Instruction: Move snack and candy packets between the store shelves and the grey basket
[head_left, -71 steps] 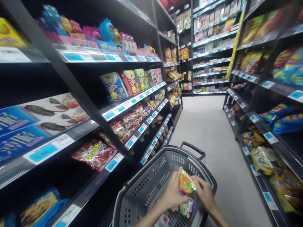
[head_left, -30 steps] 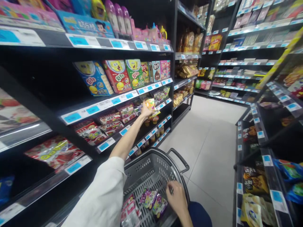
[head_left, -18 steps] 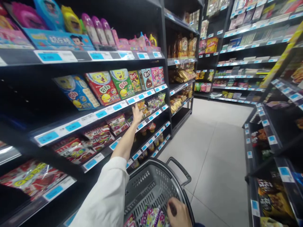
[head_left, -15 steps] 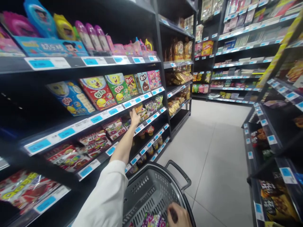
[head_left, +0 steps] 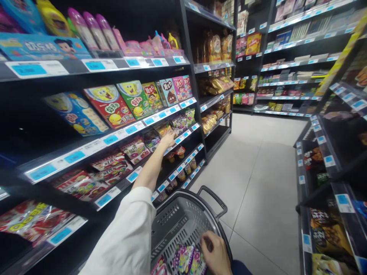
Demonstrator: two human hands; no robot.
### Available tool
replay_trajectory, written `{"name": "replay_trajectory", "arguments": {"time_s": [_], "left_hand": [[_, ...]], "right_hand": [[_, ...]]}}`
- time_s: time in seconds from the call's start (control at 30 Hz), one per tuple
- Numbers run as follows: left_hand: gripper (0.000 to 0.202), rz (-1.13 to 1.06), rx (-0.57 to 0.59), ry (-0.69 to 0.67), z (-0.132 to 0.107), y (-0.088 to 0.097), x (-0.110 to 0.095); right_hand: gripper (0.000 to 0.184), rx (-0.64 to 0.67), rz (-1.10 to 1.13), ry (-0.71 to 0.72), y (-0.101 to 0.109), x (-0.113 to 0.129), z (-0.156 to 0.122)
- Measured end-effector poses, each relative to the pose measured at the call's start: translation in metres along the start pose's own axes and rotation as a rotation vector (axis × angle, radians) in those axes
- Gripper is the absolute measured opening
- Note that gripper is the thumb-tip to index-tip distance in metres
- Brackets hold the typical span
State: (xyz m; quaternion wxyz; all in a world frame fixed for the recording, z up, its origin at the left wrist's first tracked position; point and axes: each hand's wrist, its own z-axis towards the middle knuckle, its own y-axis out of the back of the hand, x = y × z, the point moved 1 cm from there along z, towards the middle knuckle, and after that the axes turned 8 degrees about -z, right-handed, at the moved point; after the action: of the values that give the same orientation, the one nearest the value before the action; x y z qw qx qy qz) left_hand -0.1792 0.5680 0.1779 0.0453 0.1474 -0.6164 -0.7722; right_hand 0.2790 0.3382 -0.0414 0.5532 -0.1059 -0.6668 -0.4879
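My left hand (head_left: 168,139) reaches to a lower shelf on the left, fingers stretched out over the front of an orange snack bag (head_left: 164,130). I see no bag lifted in it. Beside it lie a dark purple bag (head_left: 151,139) to the left and purple-and-green bags (head_left: 180,123) to the right. My right hand (head_left: 217,253) is curled into a loose fist over the right side of a grey shopping basket (head_left: 164,221). Whatever it grips, if anything, is hidden. Purple candy bags (head_left: 186,258) and a pink bag (head_left: 161,266) lie in the basket.
Boxed snacks (head_left: 110,105) fill the shelf above my left hand. Price-tag rails (head_left: 132,129) run along the shelf edges. The basket's handle (head_left: 213,199) sticks out over the grey floor (head_left: 258,183). More shelves (head_left: 323,160) line the aisle's right side.
My left hand has moved slightly right along the shelf, its fingers straightening over the orange bag. The view has shifted, showing more of the bags in the basket. My right hand stays curled.
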Motion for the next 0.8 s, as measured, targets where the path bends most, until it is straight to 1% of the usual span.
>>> {"name": "replay_trajectory", "arguments": {"time_s": [0.1,0.17,0.23,0.37,0.43,0.47,0.53,0.6,0.63,0.73,0.8], "left_hand": [[0.063,-0.007,0.009,0.032,0.005,-0.001,-0.004],[0.068,-0.01,0.031,0.045,-0.001,0.0,-0.008],[0.064,-0.009,0.065,0.042,-0.017,0.0,-0.009],[0.043,-0.02,0.154,-0.004,-0.062,0.0,-0.004],[0.04,-0.02,0.159,-0.023,-0.075,0.006,0.002],[0.042,-0.016,0.148,-0.031,-0.077,0.011,0.005],[0.05,-0.004,0.111,-0.046,-0.069,0.022,0.008],[0.058,0.003,0.075,-0.062,-0.053,0.033,0.006],[0.058,0.003,0.062,-0.07,-0.044,0.038,0.003],[0.047,-0.005,0.035,-0.087,-0.019,0.043,-0.011],[0.037,-0.014,0.01,-0.088,-0.009,0.042,-0.02]], "right_hand": [[0.023,-0.013,0.026,-0.018,0.003,0.004,0.001],[0.025,-0.016,0.044,-0.015,0.006,0.008,0.002],[0.027,-0.018,0.052,-0.011,0.01,0.01,0.002],[0.028,-0.033,0.08,0.003,0.014,0.012,-0.002],[0.029,-0.041,0.097,0.002,0.015,0.012,-0.005],[0.03,-0.048,0.105,0.0,0.015,0.011,-0.006],[0.031,-0.066,0.13,-0.01,0.014,0.01,-0.008],[0.033,-0.078,0.161,-0.02,0.014,0.009,-0.009],[0.033,-0.079,0.17,-0.022,0.014,0.008,-0.009],[0.034,-0.082,0.151,-0.023,0.01,0.003,-0.01],[0.033,-0.098,0.111,-0.011,0.005,-0.002,-0.01]]}}
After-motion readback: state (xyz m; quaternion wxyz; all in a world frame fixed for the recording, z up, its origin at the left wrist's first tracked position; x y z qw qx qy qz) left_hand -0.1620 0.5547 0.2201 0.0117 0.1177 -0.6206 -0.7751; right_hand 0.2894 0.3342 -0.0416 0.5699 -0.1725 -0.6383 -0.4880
